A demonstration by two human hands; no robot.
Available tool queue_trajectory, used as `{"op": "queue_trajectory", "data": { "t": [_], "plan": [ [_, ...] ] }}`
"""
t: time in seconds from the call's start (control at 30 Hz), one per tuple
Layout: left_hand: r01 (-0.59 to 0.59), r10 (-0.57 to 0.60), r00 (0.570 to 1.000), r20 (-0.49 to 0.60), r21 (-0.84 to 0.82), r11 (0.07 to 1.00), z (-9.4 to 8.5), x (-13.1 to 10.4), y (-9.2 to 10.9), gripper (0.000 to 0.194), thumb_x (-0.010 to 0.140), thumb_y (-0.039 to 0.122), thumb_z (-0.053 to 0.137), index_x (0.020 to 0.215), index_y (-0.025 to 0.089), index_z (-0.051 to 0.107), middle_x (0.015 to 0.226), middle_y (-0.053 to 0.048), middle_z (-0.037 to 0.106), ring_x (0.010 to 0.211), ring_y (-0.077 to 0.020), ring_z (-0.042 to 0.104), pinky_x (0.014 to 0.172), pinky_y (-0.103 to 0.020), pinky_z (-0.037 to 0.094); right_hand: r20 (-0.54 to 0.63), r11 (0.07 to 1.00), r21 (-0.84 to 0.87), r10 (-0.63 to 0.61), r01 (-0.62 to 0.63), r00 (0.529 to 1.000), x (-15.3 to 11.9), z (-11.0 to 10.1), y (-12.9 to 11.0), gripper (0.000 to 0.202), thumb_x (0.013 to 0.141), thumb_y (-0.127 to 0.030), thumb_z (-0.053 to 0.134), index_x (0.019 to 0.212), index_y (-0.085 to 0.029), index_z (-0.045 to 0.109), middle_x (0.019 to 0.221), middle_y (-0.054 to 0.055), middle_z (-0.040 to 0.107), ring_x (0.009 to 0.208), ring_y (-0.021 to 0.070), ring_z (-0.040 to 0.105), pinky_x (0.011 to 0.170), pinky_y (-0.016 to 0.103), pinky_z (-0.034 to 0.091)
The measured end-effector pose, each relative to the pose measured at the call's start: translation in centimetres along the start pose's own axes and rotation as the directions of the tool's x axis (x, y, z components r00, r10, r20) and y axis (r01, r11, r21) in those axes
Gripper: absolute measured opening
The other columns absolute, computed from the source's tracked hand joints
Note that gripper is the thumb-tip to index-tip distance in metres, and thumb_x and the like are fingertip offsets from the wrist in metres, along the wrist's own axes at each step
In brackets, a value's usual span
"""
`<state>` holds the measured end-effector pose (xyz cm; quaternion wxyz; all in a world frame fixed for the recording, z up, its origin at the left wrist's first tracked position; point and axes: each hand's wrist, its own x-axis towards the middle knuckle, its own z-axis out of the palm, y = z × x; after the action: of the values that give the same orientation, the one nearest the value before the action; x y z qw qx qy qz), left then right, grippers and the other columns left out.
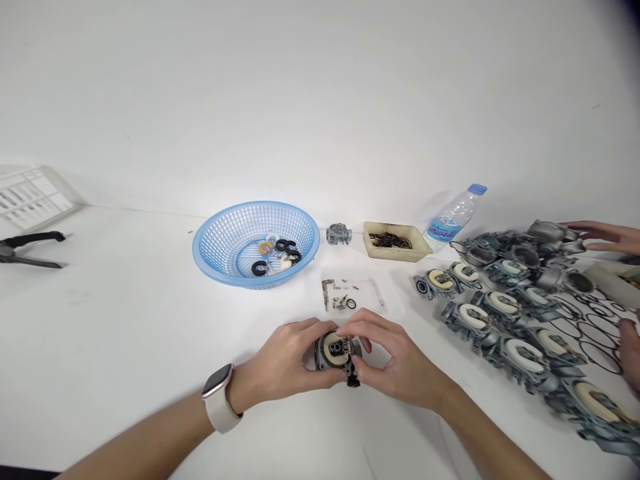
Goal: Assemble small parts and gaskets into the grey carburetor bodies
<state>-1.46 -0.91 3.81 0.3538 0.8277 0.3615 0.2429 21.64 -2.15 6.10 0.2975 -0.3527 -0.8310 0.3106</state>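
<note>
At lower centre, both hands (295, 357) (395, 360) grasp a grey metal carburetor body with a cream ring-shaped float (336, 350). Above, a blue perforated plastic basket (220, 257) contains black and cream C-shaped pieces (290, 250).

Left hand (287, 357) and right hand (400, 363): bare, slim fingers. Forearms (155, 433) bare too, as far as the view shows. Smartwatch (220, 400) on left wrist (239, 390): rounded-rectangle screen (217, 379), dark, glossy, light glare on it. Thin metallic case (219, 389), light tone, rounded corners. Band (223, 412) off-white/pale beige, wide, smooth, plain, wraps snug. Any text on the screen: can't tell.
</note>
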Motion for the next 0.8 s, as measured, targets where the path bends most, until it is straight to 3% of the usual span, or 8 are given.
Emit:
{"op": "queue_trajectory", "data": {
  "t": [0.8],
  "plan": [
    [-0.001, 0.001, 1.000, 0.001, -0.008, 1.000, -0.10, 0.01, 0.15, 0.040, 0.084, 0.039, 0.078, 0.119, 0.026, 0.064, 0.096, 0.000, 0.069, 0.081, -0.0193, 0.065, 0.075, -0.029, 0.051, -0.017, 1.000, -0.026, 0.007, -0.007, 1.000, -0.21, 0.16, 0.17, 0.045, 0.082, -0.001, 0.060, 0.118, -0.028, 0.064, 0.102, 0.002, 0.064, 0.081, 0.0158, 0.055, 0.069, 0.030, 0.050]
  ]
}}
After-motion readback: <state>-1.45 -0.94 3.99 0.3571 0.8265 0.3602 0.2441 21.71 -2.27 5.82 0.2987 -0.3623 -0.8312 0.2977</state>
